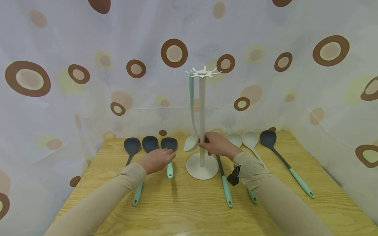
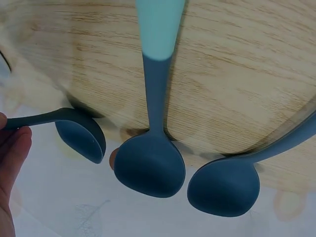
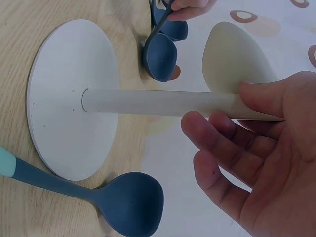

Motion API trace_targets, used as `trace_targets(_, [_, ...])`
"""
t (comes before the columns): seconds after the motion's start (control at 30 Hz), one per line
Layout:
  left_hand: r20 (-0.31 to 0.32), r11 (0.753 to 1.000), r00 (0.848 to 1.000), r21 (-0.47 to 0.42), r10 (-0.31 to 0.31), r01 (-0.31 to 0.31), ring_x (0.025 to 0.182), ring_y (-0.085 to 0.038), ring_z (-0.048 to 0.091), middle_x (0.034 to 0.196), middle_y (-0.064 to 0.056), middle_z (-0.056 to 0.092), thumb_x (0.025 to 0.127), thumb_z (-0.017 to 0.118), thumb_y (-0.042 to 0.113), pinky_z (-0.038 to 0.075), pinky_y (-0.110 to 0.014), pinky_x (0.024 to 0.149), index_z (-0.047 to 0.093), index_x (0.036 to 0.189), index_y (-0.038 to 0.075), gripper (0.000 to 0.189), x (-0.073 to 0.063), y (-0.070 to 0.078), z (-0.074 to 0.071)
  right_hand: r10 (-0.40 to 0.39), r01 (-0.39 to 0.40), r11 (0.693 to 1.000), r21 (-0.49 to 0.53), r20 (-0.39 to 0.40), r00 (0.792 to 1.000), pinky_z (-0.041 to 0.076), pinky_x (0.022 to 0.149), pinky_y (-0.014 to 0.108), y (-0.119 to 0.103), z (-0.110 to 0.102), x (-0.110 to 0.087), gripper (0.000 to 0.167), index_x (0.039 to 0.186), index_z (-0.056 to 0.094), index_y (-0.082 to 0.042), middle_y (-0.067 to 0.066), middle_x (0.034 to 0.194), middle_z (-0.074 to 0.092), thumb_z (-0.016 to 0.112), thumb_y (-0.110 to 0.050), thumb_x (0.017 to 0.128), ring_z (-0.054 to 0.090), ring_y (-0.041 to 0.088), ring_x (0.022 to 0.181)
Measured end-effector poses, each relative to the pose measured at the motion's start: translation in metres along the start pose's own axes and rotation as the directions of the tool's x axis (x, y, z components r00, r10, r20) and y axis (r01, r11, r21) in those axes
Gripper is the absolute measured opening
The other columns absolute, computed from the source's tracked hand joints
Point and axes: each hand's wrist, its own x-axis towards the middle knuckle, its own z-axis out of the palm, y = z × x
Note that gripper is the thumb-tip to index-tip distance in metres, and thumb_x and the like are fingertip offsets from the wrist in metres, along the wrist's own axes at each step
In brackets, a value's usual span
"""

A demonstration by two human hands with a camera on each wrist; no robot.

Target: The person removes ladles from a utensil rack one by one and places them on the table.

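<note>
My left hand [image 1: 157, 160] pinches the neck of a dark ladle [image 1: 169, 143] with a mint handle [image 1: 169, 170]. In the left wrist view this ladle [image 2: 81, 136] has its bowl tipped sideways, beside the fingers [image 2: 15, 153]. My right hand [image 1: 218, 144] grips the pole of a white utensil stand [image 1: 202, 111], low above its round base [image 1: 198, 170]. Thumb and fingers lie on either side of the pole [image 3: 163, 102] in the right wrist view. From the stand's hooked top [image 1: 203, 72] hangs a white ladle [image 1: 191, 143] by its mint handle.
Two dark ladles [image 1: 132, 144] [image 1: 150, 143] lie left of the held one on the wooden table [image 1: 177, 216]. Right of the stand lie two white utensils [image 1: 234, 139] [image 1: 250, 138] and two dark-necked ones, one a ladle [image 1: 268, 138] at the far right. A patterned cloth [image 1: 147, 29] stands behind.
</note>
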Motion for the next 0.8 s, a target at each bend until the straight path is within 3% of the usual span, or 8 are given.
trace_targets(0.3, [0.072,0.999,0.997,-0.037,-0.010,0.012,0.074,-0.011,0.061,0.089,-0.001,0.061,0.093,0.072,0.007,0.048,-0.019,0.059,0.064,0.102,0.010,0.013,0.000,0.002,0.005,0.003,-0.003,1.000,0.005,-0.004,1.000,0.052,0.061,0.031,-0.003,-0.001,-0.002,0.028,0.122,0.062,-0.002,0.015,0.106,0.072,0.058,-0.021,0.103,0.068,0.025,0.067])
trace_targets(0.5, [0.139,1.000,0.990,-0.011,-0.006,0.008,0.078,-0.012,0.062,0.093,-0.001,0.062,0.090,0.076,0.010,0.049,-0.021,0.056,0.065,0.103,0.012,0.017,-0.002,0.008,0.016,0.005,-0.005,1.000,0.002,-0.002,1.000,0.052,0.061,0.031,-0.003,0.000,-0.003,0.028,0.122,0.062,-0.002,0.014,0.105,0.072,0.058,-0.021,0.103,0.067,0.022,0.066])
trace_targets(0.7, [0.137,1.000,0.990,0.004,-0.025,0.024,0.077,-0.013,0.061,0.095,0.000,0.062,0.088,0.078,0.012,0.049,-0.023,0.051,0.068,0.101,0.016,0.017,-0.006,0.011,0.025,0.009,-0.009,1.000,-0.001,-0.002,1.000,0.052,0.060,0.032,-0.001,0.000,-0.002,0.028,0.122,0.063,-0.002,0.013,0.104,0.072,0.058,-0.022,0.103,0.065,0.018,0.064])
trace_targets(0.8, [0.142,0.994,0.988,-0.069,-0.069,0.079,0.077,-0.013,0.062,0.096,-0.001,0.062,0.089,0.076,0.010,0.050,-0.025,0.054,0.068,0.102,0.016,0.016,-0.008,0.011,0.026,0.020,-0.020,1.000,-0.010,-0.006,1.000,0.052,0.059,0.032,-0.001,0.001,-0.002,0.027,0.120,0.063,-0.003,0.012,0.103,0.072,0.059,-0.023,0.103,0.065,0.018,0.064])
